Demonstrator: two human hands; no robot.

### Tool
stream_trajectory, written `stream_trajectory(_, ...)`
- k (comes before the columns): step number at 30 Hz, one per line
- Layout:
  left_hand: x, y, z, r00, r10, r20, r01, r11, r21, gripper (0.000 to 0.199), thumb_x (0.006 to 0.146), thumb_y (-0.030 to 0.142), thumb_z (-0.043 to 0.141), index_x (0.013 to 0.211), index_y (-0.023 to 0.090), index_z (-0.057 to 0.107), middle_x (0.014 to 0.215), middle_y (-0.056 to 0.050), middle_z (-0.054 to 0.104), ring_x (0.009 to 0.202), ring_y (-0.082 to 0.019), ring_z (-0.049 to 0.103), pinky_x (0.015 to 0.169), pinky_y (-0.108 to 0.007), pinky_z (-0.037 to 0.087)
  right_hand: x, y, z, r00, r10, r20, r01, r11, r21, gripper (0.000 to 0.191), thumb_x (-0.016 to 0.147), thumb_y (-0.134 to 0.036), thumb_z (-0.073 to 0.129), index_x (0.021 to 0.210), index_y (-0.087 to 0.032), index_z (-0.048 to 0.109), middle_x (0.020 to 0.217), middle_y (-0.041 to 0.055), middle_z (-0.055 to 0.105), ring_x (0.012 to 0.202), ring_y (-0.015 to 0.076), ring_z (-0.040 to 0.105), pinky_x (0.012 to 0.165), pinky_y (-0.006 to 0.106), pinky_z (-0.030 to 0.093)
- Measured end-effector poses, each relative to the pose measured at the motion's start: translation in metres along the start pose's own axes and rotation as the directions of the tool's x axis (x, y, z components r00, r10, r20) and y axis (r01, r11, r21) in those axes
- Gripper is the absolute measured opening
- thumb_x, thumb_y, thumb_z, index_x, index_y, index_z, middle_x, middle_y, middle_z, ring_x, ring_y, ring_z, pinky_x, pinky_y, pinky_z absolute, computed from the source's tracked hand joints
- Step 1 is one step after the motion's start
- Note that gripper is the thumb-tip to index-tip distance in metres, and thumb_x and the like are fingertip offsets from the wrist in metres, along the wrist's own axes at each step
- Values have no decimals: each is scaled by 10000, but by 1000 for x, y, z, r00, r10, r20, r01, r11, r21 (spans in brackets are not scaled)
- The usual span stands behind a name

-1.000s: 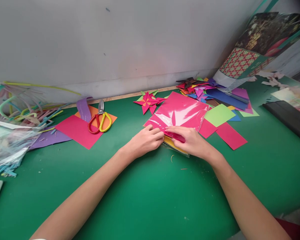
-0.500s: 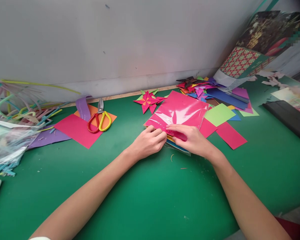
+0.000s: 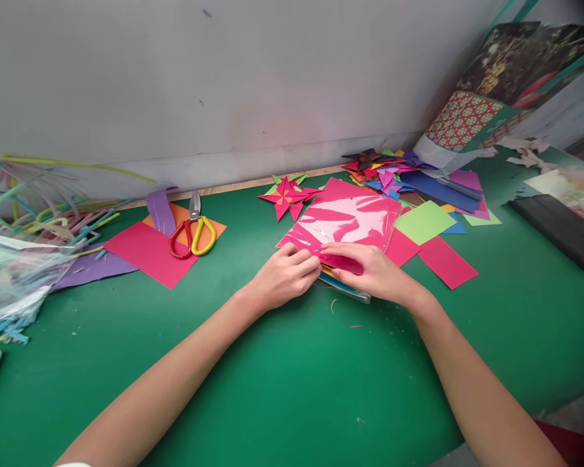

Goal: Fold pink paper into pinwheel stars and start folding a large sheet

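Observation:
A clear plastic pack of coloured paper, pink on top, lies mid-table with its near corner toward me. My left hand is closed on the near left edge of the pack, fingers curled under. My right hand pinches the near edge between thumb and fingers, where a pink sheet is bowed up. Yellow and blue sheets show under that bend. What the left fingertips grip is partly hidden. Just behind the pack sits a pink and orange folded paper star.
Scissors with red and yellow handles rest on loose pink paper at left. Further left is a plastic bag among coloured stems. At right lie a green sheet, a pile of folded pieces and a black case.
Both hands keep their hold, with only a slight shift. The glare on the plastic has spread, and the pack's near edge sits a little differently. The whole view has drifted slightly.

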State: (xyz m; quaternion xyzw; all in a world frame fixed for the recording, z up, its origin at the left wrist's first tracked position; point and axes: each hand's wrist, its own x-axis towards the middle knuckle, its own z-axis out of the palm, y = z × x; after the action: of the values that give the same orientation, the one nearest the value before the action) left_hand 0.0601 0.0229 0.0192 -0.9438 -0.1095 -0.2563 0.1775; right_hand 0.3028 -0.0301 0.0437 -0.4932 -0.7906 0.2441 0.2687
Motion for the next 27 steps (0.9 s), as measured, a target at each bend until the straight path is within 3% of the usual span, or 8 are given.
stream_trajectory(7,1,0,-1,999,-37,-6,36,998,-49,145,1055,152,521,952,166,622,843,-21,659,781,-156,566,734,-374,357,1,-1,-3,1000,10,-7,-9,1000,17,427,896,-177,664,1312,-265,711,1316,36,756,1229,267,710,1069,405,565)
stream_trajectory(13,2,-1,-2,997,-75,5,75,995,-58,188,1072,172,491,956,184,638,859,-26,684,809,-155,583,752,-370,360,-1,-3,-8,997,-1,72,-3,998,64,431,969,-276,646,1400,-301,662,1413,46,700,1319,280,656,1126,442,533)
stream_trajectory(15,2,-2,-3,996,-84,4,84,995,-57,187,1075,182,491,969,187,644,869,-30,693,811,-156,584,763,-369,362,-6,-4,-12,984,-5,176,-5,998,56,562,958,-386,696,1504,-340,573,1571,45,571,1454,303,539,1196,472,472)
stream_trajectory(19,3,-4,-6,996,-89,4,89,995,-43,162,1062,184,523,956,183,646,845,-23,682,795,-159,568,782,-367,369,-19,-4,-20,930,1,368,3,1000,-10,1118,750,-532,891,1664,-415,259,1759,22,224,1614,376,205,1268,546,344)
stream_trajectory(22,3,-8,-10,994,-113,6,113,993,-38,145,1059,180,528,972,186,644,832,-20,672,807,-160,569,790,-363,373,-26,3,-26,906,9,423,8,999,-39,1262,717,-503,922,1682,-438,112,1772,9,157,1619,384,143,1275,562,316)
stream_trajectory(24,2,-12,-13,991,-133,8,134,990,-34,142,1060,177,521,989,194,642,846,-22,678,812,-160,570,795,-362,376,-27,11,-28,918,-3,396,31,998,-63,1277,728,-440,927,1684,-435,80,1772,10,159,1619,384,146,1289,568,280)
stream_trajectory(27,0,-19,-18,989,-147,2,147,989,-33,137,1060,177,518,1007,204,641,882,-23,695,820,-161,575,802,-363,382,-24,25,-28,962,-20,271,63,986,-154,1061,836,-253,821,1673,-440,196,1754,-12,239,1626,369,150,1312,618,176)
